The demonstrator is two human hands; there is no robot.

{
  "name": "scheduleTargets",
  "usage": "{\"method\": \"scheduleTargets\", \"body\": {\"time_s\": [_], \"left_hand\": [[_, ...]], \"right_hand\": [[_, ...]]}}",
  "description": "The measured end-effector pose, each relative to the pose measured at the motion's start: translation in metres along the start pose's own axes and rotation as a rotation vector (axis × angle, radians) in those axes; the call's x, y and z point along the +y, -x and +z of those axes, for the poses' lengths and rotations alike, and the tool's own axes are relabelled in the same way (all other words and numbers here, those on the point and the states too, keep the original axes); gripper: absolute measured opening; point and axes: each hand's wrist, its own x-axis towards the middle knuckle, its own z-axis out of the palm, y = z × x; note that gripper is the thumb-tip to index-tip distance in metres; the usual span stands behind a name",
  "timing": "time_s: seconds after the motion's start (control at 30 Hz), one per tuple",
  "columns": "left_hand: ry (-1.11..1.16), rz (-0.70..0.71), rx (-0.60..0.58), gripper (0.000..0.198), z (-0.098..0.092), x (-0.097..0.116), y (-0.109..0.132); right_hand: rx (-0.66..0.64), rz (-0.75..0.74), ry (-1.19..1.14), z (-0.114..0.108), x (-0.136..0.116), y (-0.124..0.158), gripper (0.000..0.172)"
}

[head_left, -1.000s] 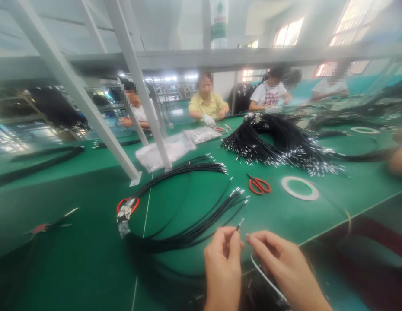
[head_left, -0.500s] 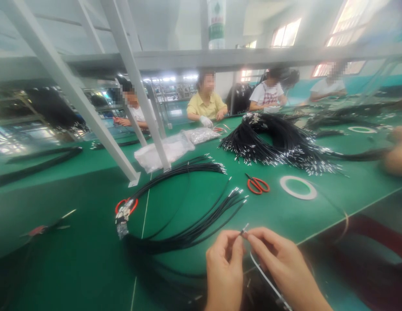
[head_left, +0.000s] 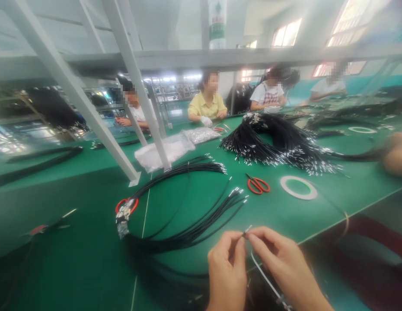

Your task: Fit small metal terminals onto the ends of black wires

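My left hand and my right hand meet at the near edge of the green table. Both pinch the metal-tipped end of a thin black wire between thumb and fingers. A pale strip runs down under my right hand. Just beyond my hands lies a bundle of black wires with silver tips, fanned toward the right. Its far end carries metal connectors by a red ring.
Red-handled scissors and a white tape ring lie to the right. A large heap of black wires and plastic bags sit farther back. Slanted white frame posts stand left. Several people work across the table.
My right hand has closed in on the wire tip that my left hand held alone; both now pinch it. Both hands have dropped slightly toward me.
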Motion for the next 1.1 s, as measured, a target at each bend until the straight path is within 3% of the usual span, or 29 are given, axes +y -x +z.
{"method": "scheduleTargets", "body": {"time_s": [0.5,0.77,0.87,1.0,1.1], "left_hand": [[-0.099,0.076,-0.005,0.018,0.003,-0.007,0.002],[-0.141,0.147,0.005,0.018,0.004,-0.015,0.003],[-0.197,0.247,0.061,0.019,0.007,-0.018,0.004],[-0.4,0.517,0.161,0.02,0.008,-0.018,0.004],[-0.56,0.635,0.25,0.018,0.009,-0.017,0.003]], "right_hand": [[0.02,0.045,-0.011,0.0,-0.003,0.0,0.026],[0.009,0.025,-0.018,0.001,0.011,-0.004,0.027],[0.008,0.06,-0.062,0.001,0.007,-0.002,0.028],[0.013,0.178,-0.158,0.002,-0.003,-0.001,0.03],[-0.01,0.277,-0.252,0.003,-0.004,-0.002,0.033]]}}
